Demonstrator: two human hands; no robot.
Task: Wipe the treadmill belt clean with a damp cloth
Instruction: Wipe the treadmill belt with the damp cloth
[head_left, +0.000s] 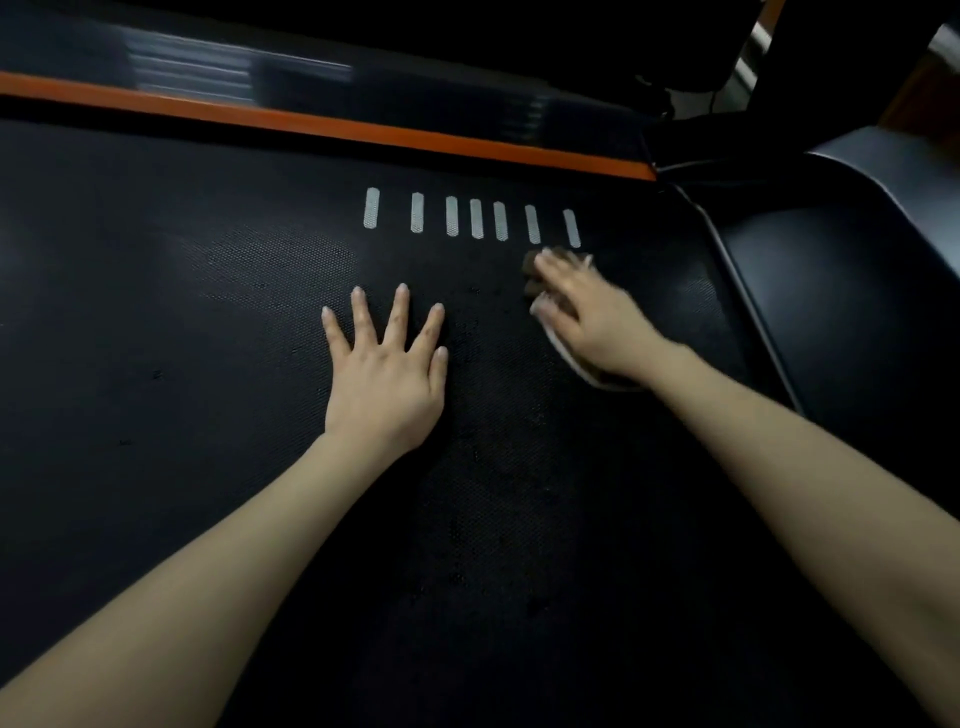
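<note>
The black textured treadmill belt (208, 364) fills most of the view. My left hand (387, 364) lies flat on it near the middle, fingers spread, holding nothing. To its right my right hand (592, 317) presses a cloth (535, 275) against the belt; the hand is motion-blurred. Brown and pale edges of the cloth stick out at the fingertips and under the wrist, the remainder is hidden by the hand. A row of several white stripes (475, 218) is printed on the belt just beyond both hands.
An orange strip (311, 124) runs along the belt's far edge, with a dark side rail behind it. The glossy black motor cover (857, 291) curves along the right side of the belt. A thin cable (696, 202) lies by its corner.
</note>
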